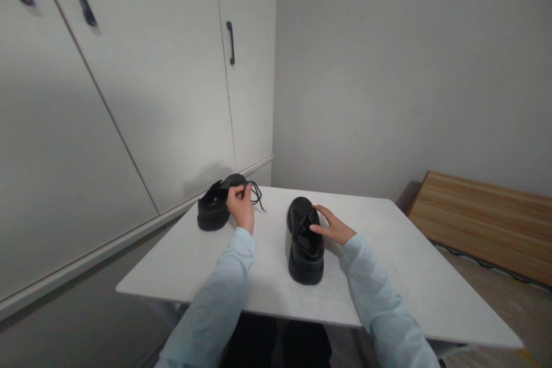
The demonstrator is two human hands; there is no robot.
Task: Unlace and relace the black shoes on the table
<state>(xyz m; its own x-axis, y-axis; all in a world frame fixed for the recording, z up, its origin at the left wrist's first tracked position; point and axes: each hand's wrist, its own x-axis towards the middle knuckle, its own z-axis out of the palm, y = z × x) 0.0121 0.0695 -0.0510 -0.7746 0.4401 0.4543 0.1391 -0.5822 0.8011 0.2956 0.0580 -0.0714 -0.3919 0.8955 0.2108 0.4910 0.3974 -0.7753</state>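
Observation:
Two black shoes lie on a white table. At the back left, my left hand (241, 207) is closed in a pinch on a thin black shoelace (257, 194), whose loose loops stick out to the right of the fingers. It is held beside the left shoe (212, 210), covering part of that shoe; where the lace joins it is hidden. The right shoe (307, 261) stands upright on its sole near the table's middle, heel towards me. My right hand (335, 227) rests at its right side, thumb and fingers apart, touching the shoe around its opening.
The white table (388, 287) stands close to white cabinets (172, 69) with black handles on the left. A grey wall (388, 69) rises behind. Right of the table is a wood-grain panel (487, 218), with a dark cable (466, 259) along its lower edge.

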